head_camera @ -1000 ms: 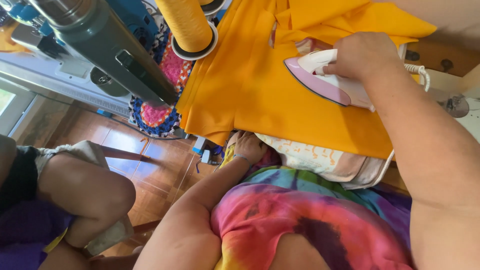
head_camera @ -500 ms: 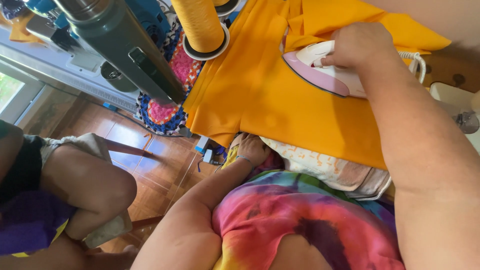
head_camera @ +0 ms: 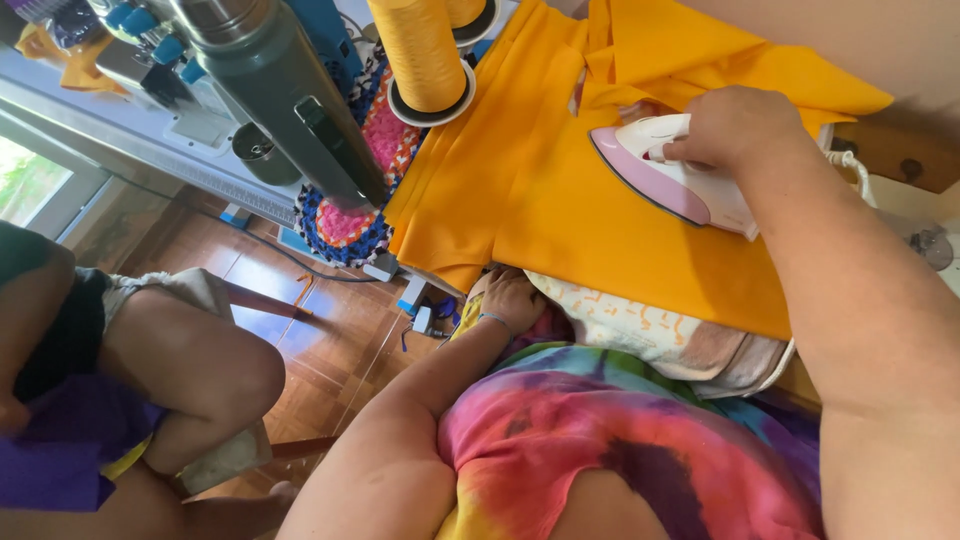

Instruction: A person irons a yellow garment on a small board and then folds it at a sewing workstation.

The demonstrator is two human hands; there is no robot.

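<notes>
Right hand (head_camera: 735,128): fingers wrapped on iron (head_camera: 670,178), flat on orange fabric (head_camera: 560,200); lingering risks scorching. Left hand (head_camera: 512,298): fingers pinching fabric's near edge, could drag wrinkles

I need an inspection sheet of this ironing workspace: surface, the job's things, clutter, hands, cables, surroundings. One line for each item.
Surface: padded board with patterned cover, mostly under the cloth.
Job's things: orange cloth spread flat; white and pink iron resting on it.
Clutter: orange thread cone on a stand, crocheted mat, grey-green flask.
Hands: right hand grips the iron's handle; left hand at the cloth's near edge, under the board's rim.
Cables: white cord behind the iron; dark cable over the floor.
Surroundings: wooden floor; another person's bent knee at the left.
</notes>
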